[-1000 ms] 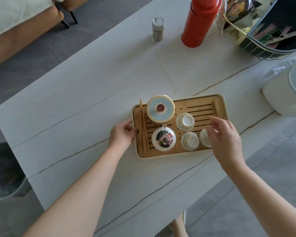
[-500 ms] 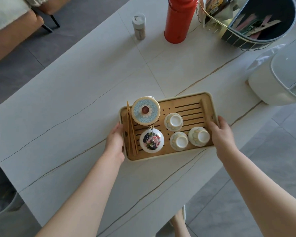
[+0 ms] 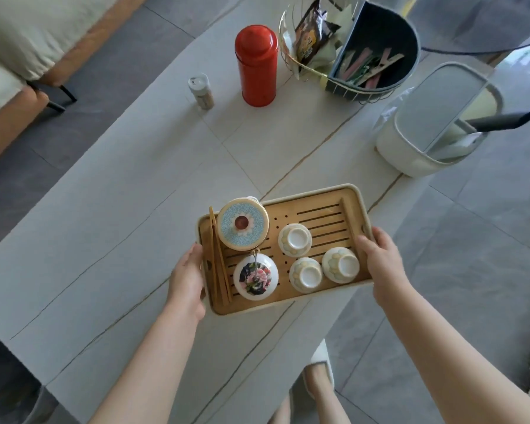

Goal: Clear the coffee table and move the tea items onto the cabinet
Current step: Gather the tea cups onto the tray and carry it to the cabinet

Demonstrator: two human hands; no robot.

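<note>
The tea tray (image 3: 325, 206) (cups aboard) sits gripped between left hand (image 3: 186, 280) and right hand (image 3: 381, 264).

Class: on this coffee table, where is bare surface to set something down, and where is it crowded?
Free: the wide table top left of the tea tray, and the strip between tray and red flask. Crowded: the far end, around flask, small jar and wire basket.

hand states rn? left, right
Left hand: grips the left end of the bamboo tea tray, thumb over the rim.
Right hand: grips the tray's right end, thumb on the rim.
</note>
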